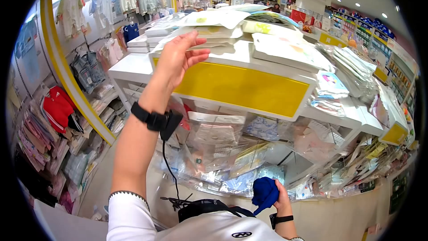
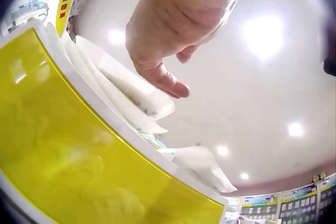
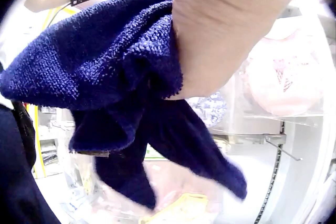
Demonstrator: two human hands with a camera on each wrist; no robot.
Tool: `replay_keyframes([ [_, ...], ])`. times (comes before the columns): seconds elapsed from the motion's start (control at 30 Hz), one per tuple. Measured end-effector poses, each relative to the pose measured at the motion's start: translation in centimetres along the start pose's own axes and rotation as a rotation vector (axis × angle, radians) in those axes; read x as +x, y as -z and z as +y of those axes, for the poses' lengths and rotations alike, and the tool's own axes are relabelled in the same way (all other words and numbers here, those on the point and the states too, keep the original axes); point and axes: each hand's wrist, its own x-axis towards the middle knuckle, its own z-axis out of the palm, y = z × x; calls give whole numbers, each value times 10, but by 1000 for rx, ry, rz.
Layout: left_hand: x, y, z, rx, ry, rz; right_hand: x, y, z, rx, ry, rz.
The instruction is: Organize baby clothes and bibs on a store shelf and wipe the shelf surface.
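Observation:
My right hand (image 1: 282,197) grips a bunched dark-blue cloth (image 1: 265,193) low at my side. In the right wrist view the cloth (image 3: 94,56) looks like a terry towel, its loose ends hanging below the hand; the fingers are hidden behind it. My left hand (image 1: 178,58) is raised at the front of a stack of flat white packages (image 1: 218,30) on the display counter, palm turned inward and fingers loosely bent. In the left wrist view the hand (image 2: 173,19) holds nothing, with white packages (image 2: 131,85) just beyond its fingertips.
The white counter has a yellow front panel (image 1: 240,87). More packages (image 1: 290,51) lie to the right on top. Bagged clothes (image 1: 218,129) fill the shelves below. Hanging baby clothes (image 1: 71,13) line a rack on the left, and the floor (image 1: 330,212) shows at the lower right.

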Motion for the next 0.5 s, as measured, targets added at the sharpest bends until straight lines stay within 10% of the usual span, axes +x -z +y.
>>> replay_keyframes([
  [0.17,-2,-64,-23,482,-188,-12,5,60,-4,12,45,72],
  [0.3,-16,-140,-45,1260,-1039,71,-3,67,-23,46,65,62],
  [0.5,13,-168,-81,1717,-983,10,7,83,-49,-7,54,24],
])
